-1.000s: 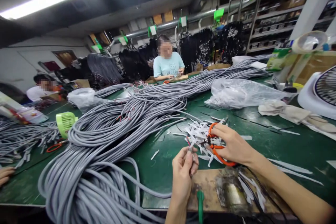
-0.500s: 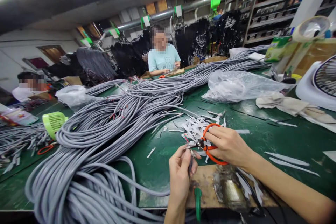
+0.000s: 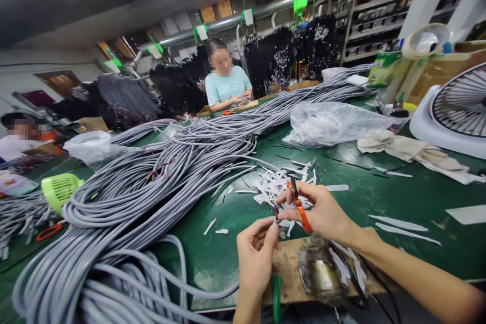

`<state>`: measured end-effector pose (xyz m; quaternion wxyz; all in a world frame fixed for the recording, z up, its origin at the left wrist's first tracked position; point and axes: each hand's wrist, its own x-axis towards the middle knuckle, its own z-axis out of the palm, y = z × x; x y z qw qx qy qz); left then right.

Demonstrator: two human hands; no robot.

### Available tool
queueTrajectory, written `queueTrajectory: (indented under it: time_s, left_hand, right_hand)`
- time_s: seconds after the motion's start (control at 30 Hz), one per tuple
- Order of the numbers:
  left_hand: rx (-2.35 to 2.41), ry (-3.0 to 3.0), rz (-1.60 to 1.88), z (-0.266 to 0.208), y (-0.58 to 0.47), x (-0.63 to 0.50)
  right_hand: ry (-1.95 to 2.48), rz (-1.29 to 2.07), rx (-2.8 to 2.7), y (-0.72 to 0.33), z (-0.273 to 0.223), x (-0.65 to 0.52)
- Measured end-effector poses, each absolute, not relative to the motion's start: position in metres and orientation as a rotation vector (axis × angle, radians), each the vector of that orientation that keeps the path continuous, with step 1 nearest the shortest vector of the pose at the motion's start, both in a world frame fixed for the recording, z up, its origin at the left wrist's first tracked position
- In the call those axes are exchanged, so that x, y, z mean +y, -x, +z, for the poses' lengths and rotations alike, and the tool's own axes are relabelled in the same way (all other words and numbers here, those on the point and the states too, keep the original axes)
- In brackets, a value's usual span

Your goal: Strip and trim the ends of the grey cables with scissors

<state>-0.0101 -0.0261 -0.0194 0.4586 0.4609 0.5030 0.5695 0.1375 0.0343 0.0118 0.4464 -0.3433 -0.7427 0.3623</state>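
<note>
My left hand (image 3: 253, 255) is closed on the end of a grey cable (image 3: 222, 293), pinched between thumb and fingers. Thin red and dark wires (image 3: 276, 210) stick out of that end. My right hand (image 3: 328, 212) holds orange-handled scissors (image 3: 302, 216) tucked in the palm, turned away from the cable. Its thumb and forefinger reach to the wires at the tip of the left hand. Just behind both hands lies a pile of white strips (image 3: 268, 185). Below them is a wooden board (image 3: 288, 263) carrying a worn metal block (image 3: 322, 271).
A large bundle of grey cables (image 3: 152, 212) fills the left of the green table (image 3: 212, 258). A plastic bag (image 3: 334, 124), gloves (image 3: 410, 152) and a white fan (image 3: 429, 116) stand to the right. Across the table a co-worker (image 3: 230, 86) sits working.
The scissors have swung away from the cable end into my right palm, and my right fingers have come to the wires. Another white scrap lies on the table. The view has shifted right.
</note>
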Motion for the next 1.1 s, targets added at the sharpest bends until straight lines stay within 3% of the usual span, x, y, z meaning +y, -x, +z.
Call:
queueTrajectory:
  time_s: [0.17, 0.43, 0.8, 1.1]
  left_hand:
    - [1.267, -1.156, 1.337, -0.013, 0.002, -0.027]
    - [1.296, -1.053, 1.568, -0.013, -0.012, -0.019]
    - [1.204, -0.791, 1.786, -0.017, -0.015, -0.021]
    - [1.043, -1.039, 1.865, -0.027, -0.007, -0.032]
  right_hand:
    - [0.845, 0.987, -1.736, -0.138, 0.01, 0.03]
    - [0.785, 1.172, -1.635, -0.138, 0.01, 0.027]
    - [0.824, 1.134, -1.659, -0.137, 0.008, 0.028]
    - [0.819, 1.198, -1.719, -0.138, 0.013, 0.026]
